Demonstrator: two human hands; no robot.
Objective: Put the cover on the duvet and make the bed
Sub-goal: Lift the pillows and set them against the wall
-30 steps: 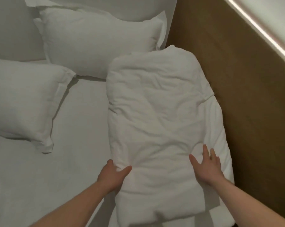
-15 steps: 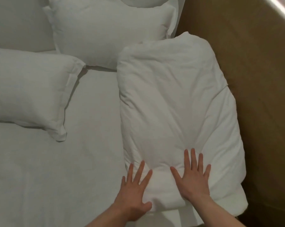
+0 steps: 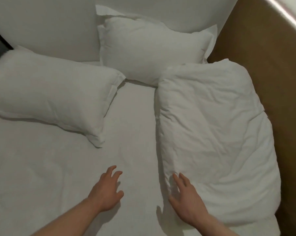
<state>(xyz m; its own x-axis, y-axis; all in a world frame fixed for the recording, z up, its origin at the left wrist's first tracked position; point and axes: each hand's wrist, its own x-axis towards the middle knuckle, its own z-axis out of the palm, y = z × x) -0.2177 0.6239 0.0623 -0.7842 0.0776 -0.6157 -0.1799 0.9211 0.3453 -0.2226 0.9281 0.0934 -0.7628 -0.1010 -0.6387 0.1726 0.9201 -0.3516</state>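
1. The bed (image 3: 130, 133), under a smooth white sheet, fills most of the view, with a pale headboard (image 3: 58, 23) at its far end.
2. A brown wall (image 3: 271, 57) runs along the bed's right edge, with a lit strip (image 3: 287, 16) across its upper part.
3. The folded white duvet (image 3: 215, 133) lies lengthwise on the right side of the bed, against the wall. Its top is wrinkled and its far end touches the upright pillow.
4. A flat pillow (image 3: 50, 97) lies on the left of the bed, well apart from the duvet.
5. An upright pillow (image 3: 150, 50) leans on the headboard, between the flat pillow and the duvet.
6. The right hand (image 3: 188, 200) is flat and spread, palm down, at the near left corner of the duvet, fingers on its edge.
7. The left hand (image 3: 106, 189) is over the bare sheet beside the duvet, not touching it, fingers loosely spread and slightly bent, holding nothing. Whether it touches the sheet cannot be told.
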